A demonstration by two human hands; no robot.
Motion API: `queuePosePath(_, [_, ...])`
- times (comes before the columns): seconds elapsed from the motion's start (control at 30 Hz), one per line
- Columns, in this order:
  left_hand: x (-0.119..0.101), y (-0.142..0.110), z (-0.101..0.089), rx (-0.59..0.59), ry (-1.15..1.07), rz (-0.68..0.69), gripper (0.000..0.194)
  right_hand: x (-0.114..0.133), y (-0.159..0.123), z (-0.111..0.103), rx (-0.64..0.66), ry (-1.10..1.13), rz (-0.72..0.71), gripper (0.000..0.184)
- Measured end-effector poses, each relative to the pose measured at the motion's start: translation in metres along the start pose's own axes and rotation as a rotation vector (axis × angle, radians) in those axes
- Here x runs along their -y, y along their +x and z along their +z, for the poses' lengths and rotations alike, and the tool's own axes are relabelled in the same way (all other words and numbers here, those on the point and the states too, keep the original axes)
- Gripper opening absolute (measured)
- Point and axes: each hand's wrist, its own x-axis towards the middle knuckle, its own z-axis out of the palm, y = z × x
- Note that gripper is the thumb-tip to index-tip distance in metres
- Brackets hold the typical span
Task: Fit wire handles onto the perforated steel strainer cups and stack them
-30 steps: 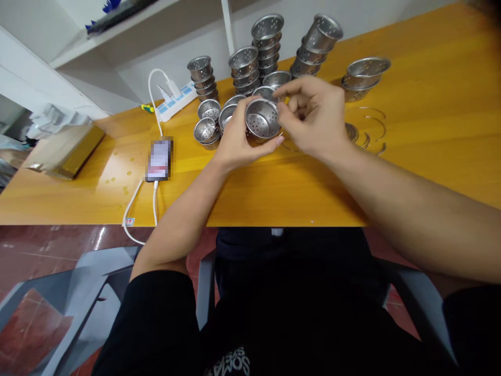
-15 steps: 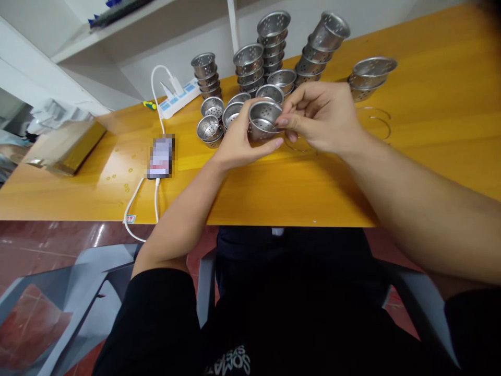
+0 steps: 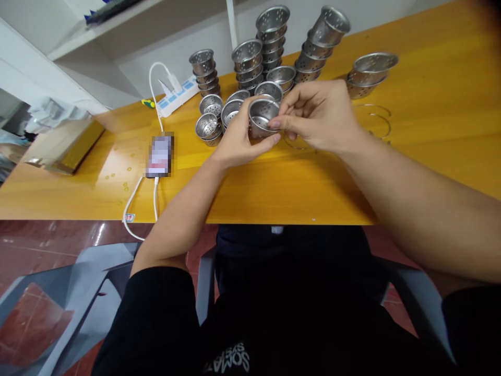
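Observation:
My left hand (image 3: 238, 140) is wrapped round a small perforated metal strainer cup (image 3: 259, 125), its mouth tilted up toward me. At the cup's right rim, my right hand (image 3: 323, 117) is closed in a pinch, with the thumb over the edge and the other fingers curled outside. Whether a thin wire is also in that pinch is hidden. A thin metal ring (image 3: 299, 149) lies on the table below my right hand. More wire rings (image 3: 390, 127) lie to the right, partly behind my wrist.
Stacks of perforated cups (image 3: 273, 23) stand along the back, with a leaning stack (image 3: 331, 26) and a nested pair (image 3: 371, 70) rightward. Low cups (image 3: 207, 125) sit left of my hands. A phone (image 3: 159, 155), power strip (image 3: 178, 98) and cardboard box (image 3: 68, 146) are farther left.
My right hand has shifted from the cup's far rim to its right edge, with the thumb now over the rim. The cup has tipped slightly; my left hand keeps its hold.

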Motion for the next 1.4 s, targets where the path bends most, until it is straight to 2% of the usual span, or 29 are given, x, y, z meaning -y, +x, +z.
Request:
queuePosePath(0.23, [0.008,-0.002,0.002,0.029,0.027,0.027,0.093,0.000,0.001,-0.001,0.023,0.011,-0.008,0.056])
queuePosePath(0.57, [0.004,-0.001,0.000,-0.014,0.058,-0.024,0.096,-0.001,0.001,0.001,-0.017,-0.060,0.020,0.062])
queuePosePath(0.7, [0.009,0.000,-0.001,-0.053,0.080,-0.010,0.097,0.002,-0.003,0.004,-0.085,-0.109,-0.056,0.056])
queuePosePath(0.8, [0.010,0.001,-0.004,-0.082,0.082,-0.024,0.098,0.004,-0.005,0.002,-0.135,-0.220,-0.170,0.042])
queuePosePath(0.9, [0.009,0.001,-0.007,-0.110,0.061,-0.019,0.096,0.005,-0.006,-0.003,-0.101,-0.350,-0.261,0.022])
queuePosePath(0.97, [0.008,0.002,-0.010,-0.126,0.053,-0.012,0.095,0.005,-0.005,-0.005,-0.083,-0.360,-0.252,0.015])
queuePosePath(1.1, [0.010,0.001,-0.012,-0.114,0.066,-0.021,0.096,0.003,-0.004,-0.007,-0.042,-0.316,-0.106,0.028])
queuePosePath(1.27, [0.013,0.000,-0.011,-0.090,0.067,-0.018,0.099,-0.001,-0.003,-0.007,0.065,-0.396,-0.220,0.023])
queuePosePath(1.4, [0.007,0.001,-0.009,-0.085,0.063,-0.017,0.100,-0.002,-0.004,-0.005,0.095,-0.362,-0.138,0.031])
